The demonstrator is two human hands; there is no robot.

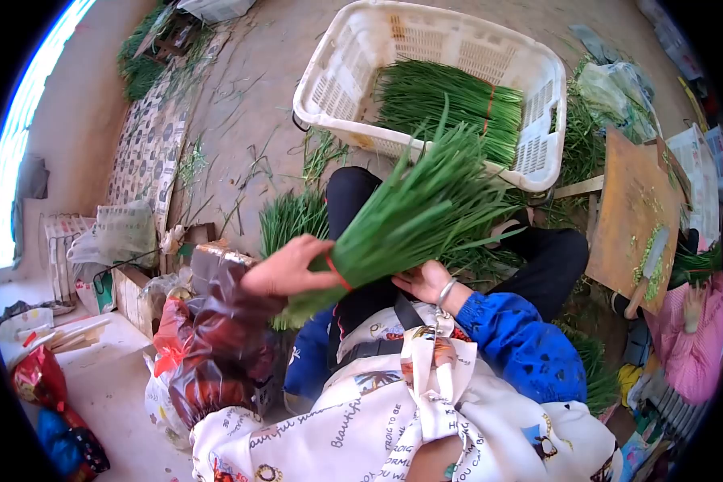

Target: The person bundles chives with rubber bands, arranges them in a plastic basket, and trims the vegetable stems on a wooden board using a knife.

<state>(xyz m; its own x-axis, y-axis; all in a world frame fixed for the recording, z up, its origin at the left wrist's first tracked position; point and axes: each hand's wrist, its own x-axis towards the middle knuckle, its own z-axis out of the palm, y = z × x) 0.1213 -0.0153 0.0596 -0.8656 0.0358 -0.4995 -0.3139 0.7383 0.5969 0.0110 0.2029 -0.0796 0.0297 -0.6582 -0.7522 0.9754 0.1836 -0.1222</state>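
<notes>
Reads "Beautiful" in slanted script on the apron (317, 446), and "TROIG TO BE" in capitals beside the bow (435, 365). Also shows "YOU CAN", plus words too folded to read.

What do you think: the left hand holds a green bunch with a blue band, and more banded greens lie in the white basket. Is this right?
No: the band is red, not blue, as the head view shows. The left hand holds the green bunch, and banded greens lie in the white basket.

Bunch (418, 213) before crate (490, 56), board (625, 217) right
</notes>
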